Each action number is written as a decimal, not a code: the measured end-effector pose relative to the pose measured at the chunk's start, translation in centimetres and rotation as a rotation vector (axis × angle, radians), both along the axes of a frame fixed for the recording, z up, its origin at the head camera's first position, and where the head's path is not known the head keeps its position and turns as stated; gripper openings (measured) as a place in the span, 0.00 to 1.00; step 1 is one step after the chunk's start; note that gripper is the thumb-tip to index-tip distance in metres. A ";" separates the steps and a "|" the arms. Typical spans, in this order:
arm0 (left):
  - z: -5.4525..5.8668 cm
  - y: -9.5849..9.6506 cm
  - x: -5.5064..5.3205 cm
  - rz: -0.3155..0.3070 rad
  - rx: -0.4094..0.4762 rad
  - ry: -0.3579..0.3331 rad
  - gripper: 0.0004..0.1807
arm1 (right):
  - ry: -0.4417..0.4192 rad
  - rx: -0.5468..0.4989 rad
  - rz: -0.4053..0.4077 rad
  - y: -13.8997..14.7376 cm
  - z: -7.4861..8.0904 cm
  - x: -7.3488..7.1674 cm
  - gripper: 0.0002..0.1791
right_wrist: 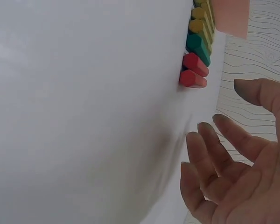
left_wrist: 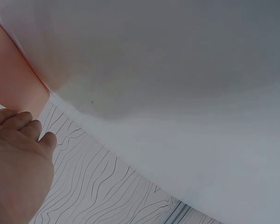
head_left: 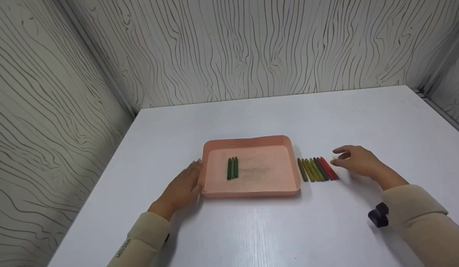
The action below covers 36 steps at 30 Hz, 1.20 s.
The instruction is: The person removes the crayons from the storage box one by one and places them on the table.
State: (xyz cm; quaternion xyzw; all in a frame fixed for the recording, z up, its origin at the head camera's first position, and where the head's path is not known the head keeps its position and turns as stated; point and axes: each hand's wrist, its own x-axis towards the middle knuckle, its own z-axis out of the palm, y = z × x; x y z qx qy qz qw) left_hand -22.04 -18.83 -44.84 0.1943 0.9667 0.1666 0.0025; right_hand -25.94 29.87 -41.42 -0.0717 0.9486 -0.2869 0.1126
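Note:
A shallow pink tray (head_left: 251,193) lies on the white table, with three dark green crayons (head_left: 235,168) side by side in its left half. My left hand (head_left: 181,187) rests against the tray's left side, fingers extended. To the right of the tray, several crayons lie in a slanted row: olive and yellow ones (head_left: 310,170), a green one (head_left: 321,169) and two red ones (head_left: 328,168) at the right end. Just beyond the red end hovers my right hand (head_left: 357,160), fingers loosely bent and apart. It holds nothing. In the right wrist view, the red crayons (right_wrist: 194,79) show hexagonal ends.
The white table (head_left: 233,230) carries the tray and the crayon row. Behind it and at the left stand panels (head_left: 251,48) with a wood-grain pattern. A small black device (head_left: 379,215) sits at the right wrist. Faint smudges mark the tray floor.

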 end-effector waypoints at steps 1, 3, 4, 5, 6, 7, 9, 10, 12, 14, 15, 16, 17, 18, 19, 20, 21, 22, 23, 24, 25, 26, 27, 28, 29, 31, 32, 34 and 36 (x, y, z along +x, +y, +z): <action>0.0 0.0 0.0 0.003 -0.002 -0.002 0.31 | 0.014 0.011 0.000 0.0 0.2 0.0 0.34; 0.1 0.0 0.0 0.010 -0.003 -0.007 0.31 | 0.046 0.035 -0.005 0.0 0.5 -0.1 0.35; 0.1 0.0 0.1 0.012 -0.004 -0.009 0.31 | 0.059 0.048 -0.008 0.0 0.6 -0.1 0.36; 0.1 0.0 0.1 0.015 -0.008 -0.011 0.31 | 0.069 0.060 -0.015 -0.1 0.8 -0.1 0.37; 0.1 0.1 0.1 0.015 -0.008 -0.011 0.31 | 0.080 0.070 -0.020 -0.1 0.9 -0.1 0.38; 0.1 0.1 0.1 0.015 -0.009 -0.012 0.31 | 0.093 0.081 -0.024 -0.2 1.0 -0.1 0.39; 0.1 0.1 0.1 0.014 -0.008 -0.012 0.31 | 0.120 0.101 -0.029 -0.2 1.3 -0.1 0.41; 0.1 0.1 0.1 0.014 -0.007 -0.012 0.31 | 0.130 0.112 -0.034 -0.2 1.4 -0.2 0.41; 0.1 0.1 0.0 0.010 -0.006 -0.009 0.31 | 0.148 0.138 -0.045 -0.3 1.7 -0.2 0.43; 0.0 0.1 0.0 0.012 -0.008 -0.012 0.31 | 0.165 0.164 -0.064 -0.5 2.0 -0.2 0.44; 0.0 0.1 0.0 0.012 -0.008 -0.007 0.31 | 0.172 0.176 -0.075 -0.6 2.2 -0.2 0.44; 0.0 0.1 -0.1 0.013 -0.009 -0.006 0.31 | 0.183 0.186 -0.084 -0.8 2.3 -0.2 0.44; 0.0 0.1 -0.1 0.012 -0.009 -0.003 0.31 | 0.197 0.197 -0.094 -1.0 2.4 -0.2 0.45; 0.0 0.1 -0.1 0.015 -0.011 -0.005 0.31 | 0.212 0.207 -0.103 -1.2 2.6 -0.3 0.45; 0.0 0.1 -0.1 0.016 -0.009 -0.004 0.31 | 0.227 0.215 -0.111 -1.4 2.7 -0.3 0.45; 0.0 0.1 -0.1 0.017 -0.007 -0.003 0.31 | 0.242 0.222 -0.119 -1.6 2.9 -0.3 0.45; 0.0 0.1 -0.1 0.017 -0.006 0.000 0.31 | 0.256 0.231 -0.125 -1.8 3.0 -0.4 0.45; 0.0 0.1 -0.1 0.018 -0.008 -0.001 0.31 | 0.270 0.240 -0.130 -2.1 3.2 -0.4 0.44; 0.0 0.1 -0.1 0.018 -0.009 0.000 0.31 | 0.283 0.249 -0.135 -2.5 3.3 -0.4 0.44; 0.0 0.1 -0.1 0.019 -0.009 0.000 0.31 | 0.296 0.255 -0.139 -2.8 3.5 -0.5 0.44; 0.0 0.1 -0.1 0.022 -0.013 -0.002 0.31 | 0.306 0.258 -0.141 -3.2 3.7 -0.5 0.43; 0.0 0.1 -0.1 0.023 -0.017 -0.002 0.31 | 0.316 0.261 -0.142 -3.5 3.8 -0.6 0.43; -0.1 0.1 -0.1 0.024 -0.023 -0.003 0.31 | 0.323 0.263 -0.141 -3.8 4.0 -0.6 0.43; 0.0 0.1 -0.1 0.023 -0.022 -0.009 0.31 | 0.330 0.258 -0.138 -4.2 4.1 -0.6 0.43; 0.0 0.1 -0.1 0.021 -0.018 -0.014 0.31 | 0.336 0.250 -0.133 -4.5 4.3 -0.6 0.43; 0.0 0.1 0.0 0.014 -0.011 -0.018 0.31 | 0.346 0.235 -0.121 -5.2 4.5 -0.7 0.43; 0.0 0.1 0.0 0.008 -0.006 -0.017 0.31 | 0.353 0.229 -0.113 -5.5 4.6 -0.7 0.43; 0.1 0.0 0.0 -0.005 0.002 -0.012 0.31 | 0.369 0.220 -0.097 -6.3 4.7 -0.7 0.43; 0.0 0.0 -0.1 -0.010 -0.006 -0.001 0.31 | 0.384 0.217 -0.087 -7.2 4.7 -0.8 0.42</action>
